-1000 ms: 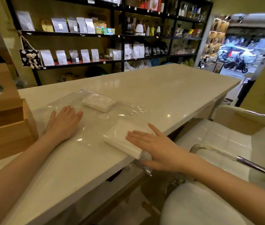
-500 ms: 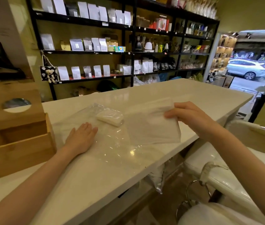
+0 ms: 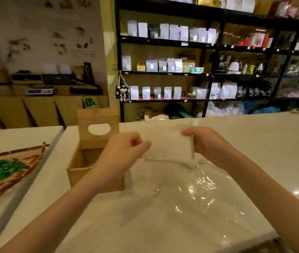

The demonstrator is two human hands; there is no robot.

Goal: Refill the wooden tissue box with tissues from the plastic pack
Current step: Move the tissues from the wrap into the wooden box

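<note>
Tissues (image 3: 168, 148), a flat white stack, hang in the air between both hands above the white surface (image 3: 254, 143), level or nearly so, with the long axis running left to right across the person's front. Left hand (image 3: 125, 148) pinches the stack's left edge, fingers curled shut on it; right hand (image 3: 207, 143) has its grip clamped on the right edge, thumb toward the camera. Down and to the left of the stack stands the wooden box (image 3: 93, 161), its lid (image 3: 98, 130) with the oval hole tipped up at the back and the cavity open toward the top; the left forearm crosses in front of the box's near right corner. Of the two hands the left is the nearer to the box, almost over its right wall, so the coming move looks like a short carry leftward and down, left edge leading. Whether the stack's length matches the opening cannot be told from here; it may need a turn or a slight bend to drop in. Below the right wrist the clear plastic wrapper (image 3: 199, 189) lies spread and crinkled on the surface, looking emptied, though the glare could hide a few sheets. On the neighbouring surface at far left a woven tray (image 3: 7, 170) sits well apart.
</note>
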